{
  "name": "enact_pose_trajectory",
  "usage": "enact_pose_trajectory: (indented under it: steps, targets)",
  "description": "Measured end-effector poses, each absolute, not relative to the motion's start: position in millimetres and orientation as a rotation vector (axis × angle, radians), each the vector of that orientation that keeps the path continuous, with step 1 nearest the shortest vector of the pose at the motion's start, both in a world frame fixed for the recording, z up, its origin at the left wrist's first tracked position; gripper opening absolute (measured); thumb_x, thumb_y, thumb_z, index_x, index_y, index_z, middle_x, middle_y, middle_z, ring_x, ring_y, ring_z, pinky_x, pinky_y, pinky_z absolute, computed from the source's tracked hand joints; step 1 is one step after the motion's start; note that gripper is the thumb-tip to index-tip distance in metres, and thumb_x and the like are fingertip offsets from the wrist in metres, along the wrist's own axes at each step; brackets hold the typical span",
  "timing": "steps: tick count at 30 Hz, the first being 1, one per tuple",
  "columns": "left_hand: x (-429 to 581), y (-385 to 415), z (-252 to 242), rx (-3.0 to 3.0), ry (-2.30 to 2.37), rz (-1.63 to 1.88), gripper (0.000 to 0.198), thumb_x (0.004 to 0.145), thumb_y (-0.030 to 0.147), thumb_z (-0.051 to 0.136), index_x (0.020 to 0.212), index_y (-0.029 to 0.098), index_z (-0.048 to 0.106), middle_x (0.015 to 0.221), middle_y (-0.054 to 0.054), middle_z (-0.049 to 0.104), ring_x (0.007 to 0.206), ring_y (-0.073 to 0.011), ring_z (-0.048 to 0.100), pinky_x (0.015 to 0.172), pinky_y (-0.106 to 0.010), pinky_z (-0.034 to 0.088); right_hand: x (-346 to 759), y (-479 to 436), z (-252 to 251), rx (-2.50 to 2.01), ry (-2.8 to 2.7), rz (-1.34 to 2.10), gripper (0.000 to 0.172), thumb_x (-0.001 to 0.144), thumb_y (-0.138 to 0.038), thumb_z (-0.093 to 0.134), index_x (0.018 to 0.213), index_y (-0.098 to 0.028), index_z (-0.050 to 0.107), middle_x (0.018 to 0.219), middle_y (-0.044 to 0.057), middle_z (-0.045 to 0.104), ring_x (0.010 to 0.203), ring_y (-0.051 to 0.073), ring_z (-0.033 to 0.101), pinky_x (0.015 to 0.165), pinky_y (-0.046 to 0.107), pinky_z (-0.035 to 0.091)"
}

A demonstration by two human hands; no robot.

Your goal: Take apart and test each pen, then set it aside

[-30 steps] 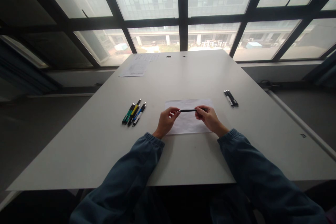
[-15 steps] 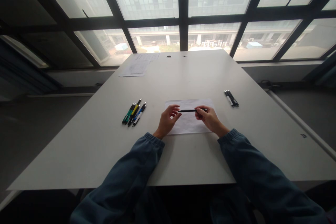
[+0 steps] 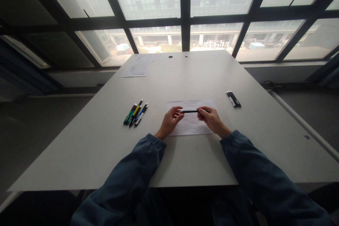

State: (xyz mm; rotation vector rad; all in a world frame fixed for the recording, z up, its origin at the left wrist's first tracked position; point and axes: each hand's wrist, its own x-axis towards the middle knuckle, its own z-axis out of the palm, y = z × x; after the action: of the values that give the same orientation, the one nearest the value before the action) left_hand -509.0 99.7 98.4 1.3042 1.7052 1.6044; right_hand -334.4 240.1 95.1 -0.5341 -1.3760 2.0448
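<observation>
A slim black pen (image 3: 190, 111) is held level just above a white sheet of paper (image 3: 189, 126) on the grey table (image 3: 185, 155). My right hand (image 3: 211, 119) is closed on the pen's right end. My left hand (image 3: 169, 122) sits at the pen's left tip, with thumb and forefinger slightly parted around it and no firm pinch visible. Both arms wear dark blue sleeves.
Several coloured pens (image 3: 135, 114) lie in a bunch to the left of the sheet. A few black pens (image 3: 233, 99) lie to the right. More papers (image 3: 139, 67) rest at the table's far left corner, below the big windows.
My left fingers have loosened from the pen's left tip, which they pinched a second ago. The right hand and the pen have barely moved.
</observation>
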Motion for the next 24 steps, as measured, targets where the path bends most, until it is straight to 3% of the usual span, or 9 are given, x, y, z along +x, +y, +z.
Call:
enact_pose_trajectory:
  steps: [2,7,24]
  targets:
    - [-508.1,99.1,99.1,1.337,1.741,1.621,0.040,0.079,0.038,0.073,0.114,0.020,0.062,0.096,-0.006,0.070,0.078,-0.0160,0.065,0.068,-0.026,0.050,-334.3,239.9,95.4,-0.524,-1.377,2.046,0.032,0.071,-0.043,0.080,0.086,-0.016,0.071,0.064,0.003,0.065,0.056,0.014,0.057,0.054,0.028,0.042]
    - [-507.1,97.3,100.3,1.325,1.792,1.649,0.022,0.080,0.037,0.071,0.093,0.019,0.070,0.086,-0.004,0.071,0.075,-0.0166,0.064,0.068,-0.027,0.049,-334.3,239.2,96.1,-0.540,-1.380,2.045,0.034,0.069,-0.044,0.081,0.085,-0.016,0.071,0.063,0.003,0.065,0.055,0.014,0.057,0.053,0.028,0.042]
    - [-506.3,96.0,103.5,1.292,1.775,1.618,0.032,0.088,0.045,0.061,0.075,0.016,0.066,0.065,-0.002,0.064,0.060,-0.0135,0.059,0.061,-0.025,0.047,-334.4,240.0,94.8,-0.538,-1.392,2.048,0.032,0.071,-0.043,0.081,0.086,-0.016,0.070,0.063,0.002,0.065,0.055,0.013,0.056,0.053,0.027,0.041]
